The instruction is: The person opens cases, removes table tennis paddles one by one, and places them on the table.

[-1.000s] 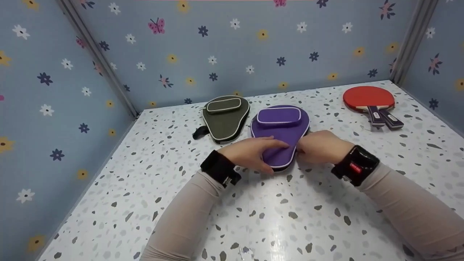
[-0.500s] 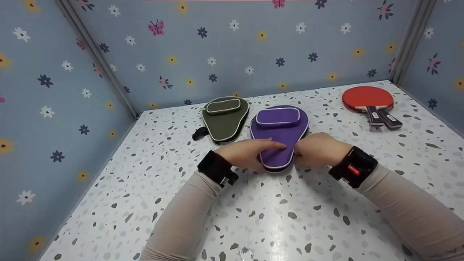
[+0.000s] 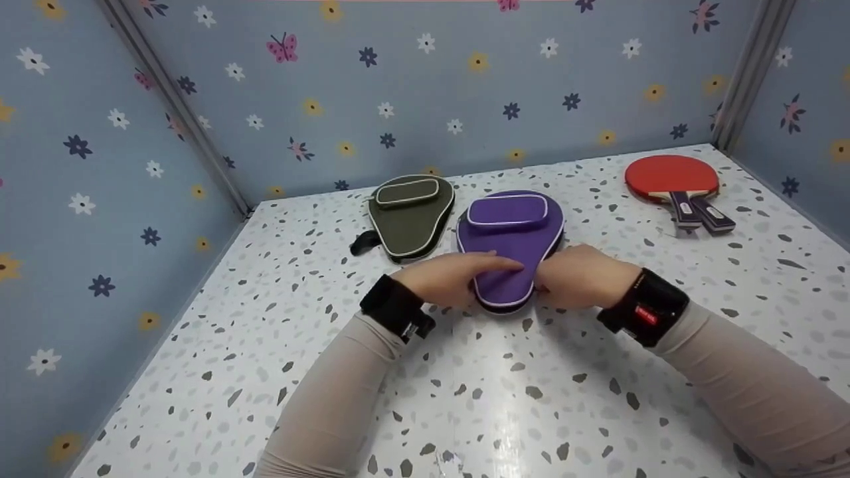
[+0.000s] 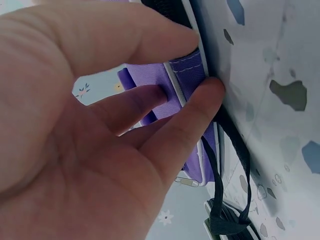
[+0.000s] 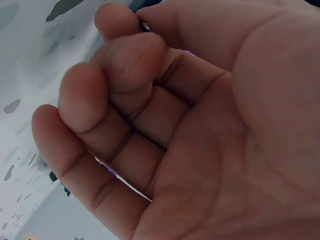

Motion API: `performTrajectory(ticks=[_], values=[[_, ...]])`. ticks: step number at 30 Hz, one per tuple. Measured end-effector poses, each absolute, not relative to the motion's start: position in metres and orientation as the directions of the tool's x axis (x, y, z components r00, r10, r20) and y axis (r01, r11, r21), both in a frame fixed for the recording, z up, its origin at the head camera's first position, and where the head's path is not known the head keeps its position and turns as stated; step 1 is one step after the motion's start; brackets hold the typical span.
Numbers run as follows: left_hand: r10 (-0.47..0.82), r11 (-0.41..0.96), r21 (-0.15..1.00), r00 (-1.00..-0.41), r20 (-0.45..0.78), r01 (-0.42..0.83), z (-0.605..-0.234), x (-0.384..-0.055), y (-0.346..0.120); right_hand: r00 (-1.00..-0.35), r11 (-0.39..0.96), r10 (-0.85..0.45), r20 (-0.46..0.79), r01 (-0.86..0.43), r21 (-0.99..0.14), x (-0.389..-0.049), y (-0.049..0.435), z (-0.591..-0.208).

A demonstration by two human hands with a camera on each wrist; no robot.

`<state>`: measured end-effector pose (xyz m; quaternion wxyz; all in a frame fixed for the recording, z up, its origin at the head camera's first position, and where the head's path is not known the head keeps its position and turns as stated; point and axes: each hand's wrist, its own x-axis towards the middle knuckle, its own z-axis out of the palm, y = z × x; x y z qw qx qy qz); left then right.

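A purple table tennis bat case [image 3: 501, 242] with white piping lies flat, its narrow end toward me. My left hand [image 3: 448, 277] holds it by the left side of that end, one finger stretched over the top. In the left wrist view, thumb and fingertips press the case's side wall, beside a black strap loop [image 4: 240, 150]. Against the right edge, my right hand [image 3: 579, 277] is curled, thumb and index finger pinching a zipper pull [image 5: 145, 26]; only a small metallic glint of it shows, the rest hidden by the fingers.
Behind and left lies an olive green bat case [image 3: 413, 229] with a black strap [image 3: 364, 243]. Two table tennis bats, the top one a red bat [image 3: 671, 176], overlap at the back right. Flowered panels [image 3: 425, 86] enclose the speckled table [image 3: 265, 318].
My right hand has slid slightly toward me along the case's right edge. The left thumb has drawn back from the narrow tip to its left side. Cases and bats stay put.
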<state>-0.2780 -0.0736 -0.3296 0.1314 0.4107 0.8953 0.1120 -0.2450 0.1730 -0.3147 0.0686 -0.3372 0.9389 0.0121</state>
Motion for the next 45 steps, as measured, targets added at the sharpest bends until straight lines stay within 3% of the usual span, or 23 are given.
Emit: performTrajectory(ticks=[6,18,40,45], values=[[0.762,0.639,0.3,-0.637,-0.121,0.708,-0.332,-0.279,-0.075,-0.748,0.758,-0.648,-0.147,-0.652,-0.027,-0.243,0.171,-0.314],[0.749,0.657,0.168,-0.661,-0.038,0.735,-0.337,-0.273,-0.065,-0.756,0.791,-0.61,-0.235,-0.596,-0.136,-0.26,0.194,-0.311],[0.783,0.613,0.149,-0.622,0.015,0.776,-0.34,-0.28,-0.07,-0.801,0.813,-0.56,-0.209,-0.581,0.048,-0.232,0.174,-0.305],[0.782,0.614,0.149,-0.623,0.019,0.775,-0.34,-0.279,-0.071,-0.781,0.791,-0.583,-0.225,-0.608,0.06,-0.226,0.166,-0.306]])
